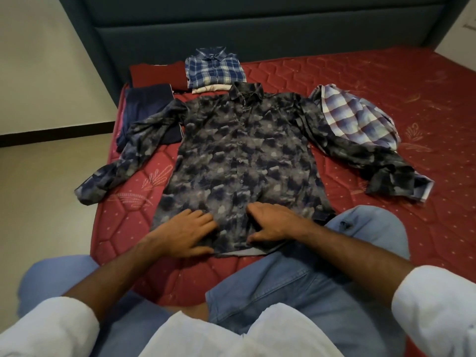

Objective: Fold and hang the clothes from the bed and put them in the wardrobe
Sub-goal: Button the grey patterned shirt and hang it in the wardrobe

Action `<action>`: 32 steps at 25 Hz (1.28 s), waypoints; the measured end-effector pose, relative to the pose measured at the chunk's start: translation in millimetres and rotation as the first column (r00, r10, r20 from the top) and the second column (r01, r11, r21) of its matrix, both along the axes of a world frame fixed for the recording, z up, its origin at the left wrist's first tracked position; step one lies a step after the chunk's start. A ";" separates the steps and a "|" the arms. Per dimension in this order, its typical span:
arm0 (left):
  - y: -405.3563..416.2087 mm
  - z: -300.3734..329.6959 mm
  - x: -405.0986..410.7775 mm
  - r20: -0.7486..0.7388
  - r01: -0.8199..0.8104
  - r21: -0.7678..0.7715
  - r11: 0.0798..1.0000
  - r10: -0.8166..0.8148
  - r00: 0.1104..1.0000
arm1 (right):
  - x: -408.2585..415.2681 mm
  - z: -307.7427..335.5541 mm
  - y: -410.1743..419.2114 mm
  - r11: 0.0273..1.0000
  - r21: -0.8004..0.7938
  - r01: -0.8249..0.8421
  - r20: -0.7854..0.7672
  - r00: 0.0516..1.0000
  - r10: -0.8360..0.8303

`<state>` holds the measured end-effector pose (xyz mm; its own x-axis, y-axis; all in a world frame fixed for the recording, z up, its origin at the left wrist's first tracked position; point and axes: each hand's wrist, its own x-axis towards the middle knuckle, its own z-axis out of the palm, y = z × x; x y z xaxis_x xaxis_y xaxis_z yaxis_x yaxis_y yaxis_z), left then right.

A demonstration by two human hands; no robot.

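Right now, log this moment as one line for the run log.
stage: smoothing before fold | camouflage shirt: spread flat, buttoned, on mattress | left hand: flat near hem | right hand: pressing hem | folded plaid shirt: behind

There is a single view, from a wide-angle camera worn on the person's head, looking forward and steeply down from the foot end of the red quilted mattress [386, 104] toward the dark teal padded headboard [231, 29]. It sits close above the person's blue-jeaned knees [283, 292], which fill the lower edge. Straight lines bow near the frame borders. The pale floor [51, 189] shows at left.
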<state>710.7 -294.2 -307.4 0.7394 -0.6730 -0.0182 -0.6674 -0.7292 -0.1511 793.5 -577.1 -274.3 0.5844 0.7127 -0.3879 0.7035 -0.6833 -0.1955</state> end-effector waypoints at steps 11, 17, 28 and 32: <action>16.9 11.9 -14.3 -0.145 0.094 -0.026 0.995 -0.097 0.985 | 2.1 7.3 -6.5 0.977 0.169 0.132 -0.519 0.854 -0.025; -9.0 -7.9 -34.5 0.021 -0.033 -0.046 0.998 0.034 0.999 | -33.8 -21.9 11.7 0.967 0.063 -0.247 0.226 0.947 0.227; 21.0 22.3 -6.1 -0.483 -0.352 0.179 0.919 0.394 0.782 | -3.2 6.3 19.0 0.990 0.037 -0.135 -0.242 0.960 0.140; -13.0 37.0 -5.3 -0.591 -0.144 0.394 0.908 0.370 0.717 | -17.5 6.3 18.9 0.983 -0.041 -0.180 -0.541 0.831 0.129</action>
